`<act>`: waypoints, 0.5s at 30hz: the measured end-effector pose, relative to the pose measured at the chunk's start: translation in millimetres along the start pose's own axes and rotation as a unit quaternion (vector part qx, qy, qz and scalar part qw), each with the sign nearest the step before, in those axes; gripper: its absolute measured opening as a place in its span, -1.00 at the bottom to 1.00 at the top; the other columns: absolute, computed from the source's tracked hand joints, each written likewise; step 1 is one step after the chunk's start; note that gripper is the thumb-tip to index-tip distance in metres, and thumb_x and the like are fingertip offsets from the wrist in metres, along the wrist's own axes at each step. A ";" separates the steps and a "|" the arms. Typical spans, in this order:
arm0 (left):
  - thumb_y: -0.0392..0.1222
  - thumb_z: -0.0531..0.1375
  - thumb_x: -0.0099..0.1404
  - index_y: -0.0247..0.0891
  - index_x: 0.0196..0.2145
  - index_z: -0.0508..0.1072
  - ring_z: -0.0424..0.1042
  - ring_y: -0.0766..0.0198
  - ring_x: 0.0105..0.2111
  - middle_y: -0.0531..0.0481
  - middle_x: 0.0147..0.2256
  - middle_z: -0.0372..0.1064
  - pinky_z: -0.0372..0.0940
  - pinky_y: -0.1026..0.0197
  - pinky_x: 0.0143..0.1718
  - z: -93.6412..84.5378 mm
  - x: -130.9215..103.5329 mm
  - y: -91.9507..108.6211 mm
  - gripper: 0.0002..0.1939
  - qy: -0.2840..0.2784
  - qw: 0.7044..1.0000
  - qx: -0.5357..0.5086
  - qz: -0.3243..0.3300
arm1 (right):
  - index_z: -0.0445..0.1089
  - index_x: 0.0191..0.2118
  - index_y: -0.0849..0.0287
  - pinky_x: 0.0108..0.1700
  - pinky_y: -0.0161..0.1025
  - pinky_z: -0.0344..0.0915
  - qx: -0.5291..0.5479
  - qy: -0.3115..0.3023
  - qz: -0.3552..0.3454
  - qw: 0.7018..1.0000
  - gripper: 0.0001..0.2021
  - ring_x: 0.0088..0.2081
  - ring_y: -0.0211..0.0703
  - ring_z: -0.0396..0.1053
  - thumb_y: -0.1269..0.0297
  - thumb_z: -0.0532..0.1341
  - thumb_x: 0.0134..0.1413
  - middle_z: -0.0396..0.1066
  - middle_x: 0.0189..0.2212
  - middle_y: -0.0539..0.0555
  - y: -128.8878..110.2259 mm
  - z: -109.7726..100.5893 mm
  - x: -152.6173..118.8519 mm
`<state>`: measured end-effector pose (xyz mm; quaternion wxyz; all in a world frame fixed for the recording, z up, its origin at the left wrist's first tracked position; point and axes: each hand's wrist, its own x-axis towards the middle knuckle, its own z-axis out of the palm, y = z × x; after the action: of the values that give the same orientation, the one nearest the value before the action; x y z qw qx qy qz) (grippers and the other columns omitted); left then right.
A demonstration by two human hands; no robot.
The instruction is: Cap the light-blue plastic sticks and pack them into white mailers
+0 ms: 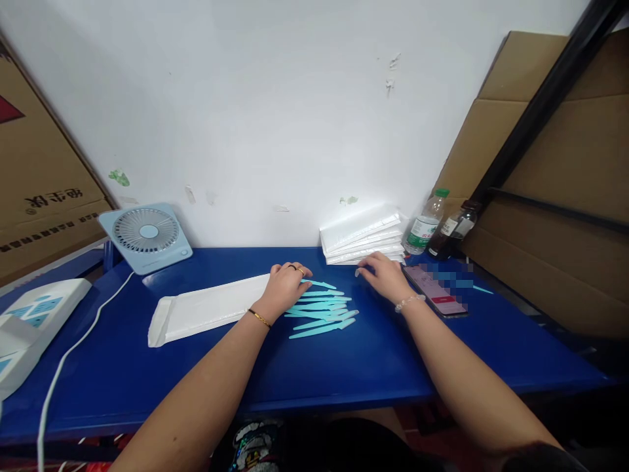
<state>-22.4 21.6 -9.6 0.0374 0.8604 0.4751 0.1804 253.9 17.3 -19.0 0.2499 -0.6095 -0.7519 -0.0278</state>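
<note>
Left hand: the person's left hand was bent over the near ends of the turquoise sticks, beside the right end of the white envelope; whether the fingers pinched a stick could not be told.
Right hand: this hand was curled just in front of the stack of white envelopes; its fingertips were bunched, and whether they held anything could not be told.
Turquoise sticks: the slim pieces lay in a loose, overlapping fan on the blue table, between the two hands.
White envelope: it lay flat, left of the sticks.
Phone: it lay right of the right hand.
Fan: the light-blue fan stood by the wall, far left.
</note>
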 end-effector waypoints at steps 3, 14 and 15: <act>-0.16 0.05 0.28 -0.10 -0.06 0.41 0.22 0.10 -0.01 -0.08 -0.03 0.34 0.03 0.04 -0.03 7.2 4.0 -9.6 -0.71 -0.012 0.999 0.017 -0.031 | 0.44 -0.35 0.16 -0.26 -0.17 0.14 -0.059 0.000 0.102 0.993 -0.71 -0.32 -0.08 0.35 0.05 0.13 0.08 0.39 -0.30 0.15 13.3 11.1 7.6; -0.13 0.12 0.20 -0.17 -0.41 0.47 0.28 0.10 -0.10 -0.04 -0.22 0.39 0.08 0.02 -0.04 17.2 9.9 -16.6 -0.85 -0.027 0.997 -0.005 -0.069 | 0.41 -0.46 0.13 -0.27 -0.27 0.18 0.057 -0.105 0.045 0.992 -0.91 -0.33 -0.19 0.34 0.28 0.20 -0.02 0.36 -0.36 0.02 4.2 29.7 16.0; -0.13 0.12 0.20 -0.17 -0.41 0.47 0.28 0.10 -0.10 -0.04 -0.22 0.39 0.08 0.02 -0.04 16.5 9.7 -16.3 -0.85 -0.024 0.997 -0.008 -0.069 | 0.40 -0.47 0.13 -0.26 -0.26 0.18 0.059 -0.109 0.041 0.991 -0.90 -0.33 -0.19 0.33 0.28 0.20 -0.01 0.36 -0.36 0.01 4.1 28.4 15.3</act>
<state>-25.2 40.4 -26.2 0.0679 0.8291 0.5312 0.1607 246.0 42.0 -38.6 0.2028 -0.6233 -0.7494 0.0932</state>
